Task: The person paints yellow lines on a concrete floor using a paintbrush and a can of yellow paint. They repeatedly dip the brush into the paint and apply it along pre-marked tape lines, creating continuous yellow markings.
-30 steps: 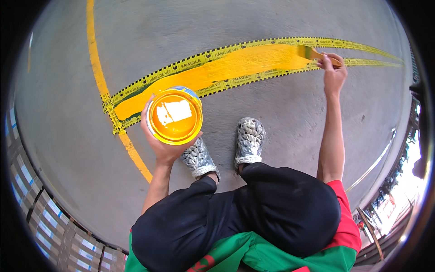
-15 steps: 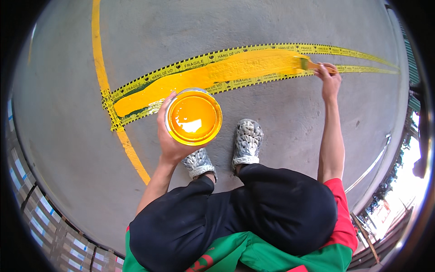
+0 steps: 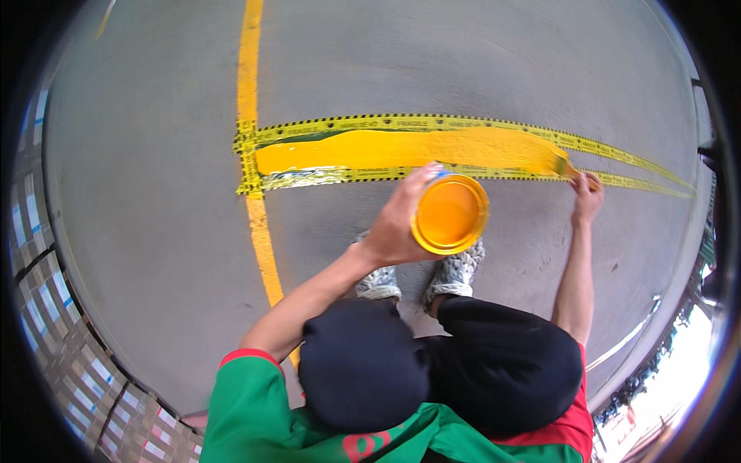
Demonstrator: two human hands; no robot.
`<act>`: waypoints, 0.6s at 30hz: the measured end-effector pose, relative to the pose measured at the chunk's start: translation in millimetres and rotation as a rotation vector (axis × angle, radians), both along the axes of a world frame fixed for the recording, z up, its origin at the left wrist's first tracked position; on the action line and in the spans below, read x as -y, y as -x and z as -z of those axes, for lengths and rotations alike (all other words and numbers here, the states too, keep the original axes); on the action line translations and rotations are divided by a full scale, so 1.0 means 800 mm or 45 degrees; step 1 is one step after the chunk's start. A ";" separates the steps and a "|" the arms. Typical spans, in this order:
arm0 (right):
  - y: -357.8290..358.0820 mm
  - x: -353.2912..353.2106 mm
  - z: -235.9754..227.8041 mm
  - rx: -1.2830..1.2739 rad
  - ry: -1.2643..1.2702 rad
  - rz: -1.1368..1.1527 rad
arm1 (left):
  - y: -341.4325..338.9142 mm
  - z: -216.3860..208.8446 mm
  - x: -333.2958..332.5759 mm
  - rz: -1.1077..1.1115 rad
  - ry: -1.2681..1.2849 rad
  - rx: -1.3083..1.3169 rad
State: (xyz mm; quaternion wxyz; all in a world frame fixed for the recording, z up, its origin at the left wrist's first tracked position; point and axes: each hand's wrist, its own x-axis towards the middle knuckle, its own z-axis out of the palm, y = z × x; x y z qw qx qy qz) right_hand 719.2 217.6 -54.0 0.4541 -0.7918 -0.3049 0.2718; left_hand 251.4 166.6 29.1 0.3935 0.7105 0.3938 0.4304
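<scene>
the left hand [image 3: 395, 228] grips a round yellow paint tub [image 3: 450, 214] by its rim, held above the grey floor [image 3: 154, 193] just at 12 o'clock of the speckled shoes [image 3: 417, 282]. the right hand [image 3: 587, 197], at 3 o'clock of the tub, is closed around a paintbrush [image 3: 567, 166] whose tip touches the wet yellow stripe [image 3: 401, 149] between two strips of yellow-and-black tape [image 3: 432, 123].

Yellow paint pot [image 3: 450, 214], wet yellow stripe [image 3: 401, 150], yellow-and-black patterned tape [image 3: 432, 122], grey floor [image 3: 154, 193]
</scene>
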 end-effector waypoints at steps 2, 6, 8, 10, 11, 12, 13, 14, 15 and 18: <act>-0.045 0.005 -0.015 0.318 0.127 -0.073 | -0.004 0.003 -0.004 0.022 -0.003 0.025; -0.067 -0.006 -0.053 0.400 0.036 -0.210 | -0.017 0.012 -0.010 0.049 0.044 0.119; -0.046 -0.020 -0.063 0.274 -0.104 -0.226 | -0.022 0.015 -0.014 0.053 0.042 0.118; -0.016 -0.030 -0.069 0.184 -0.012 -0.302 | -0.026 0.017 -0.018 0.042 0.031 0.110; -0.001 -0.036 -0.072 0.097 0.012 -0.358 | -0.029 0.017 -0.020 0.011 0.028 0.106; 0.017 -0.042 -0.072 0.079 0.064 -0.408 | -0.029 0.018 -0.021 -0.006 0.030 0.096; 0.036 -0.051 -0.077 0.093 0.070 -0.515 | -0.027 0.018 -0.023 -0.022 0.008 0.094; 0.057 -0.067 -0.085 0.077 0.084 -0.596 | -0.024 0.021 -0.025 -0.041 0.006 0.092; 0.080 -0.080 -0.099 0.082 0.173 -0.605 | -0.021 0.022 -0.023 -0.066 0.003 0.109; 0.177 -0.124 -0.140 -0.047 0.102 -1.016 | -0.006 0.026 -0.005 -0.131 0.042 0.116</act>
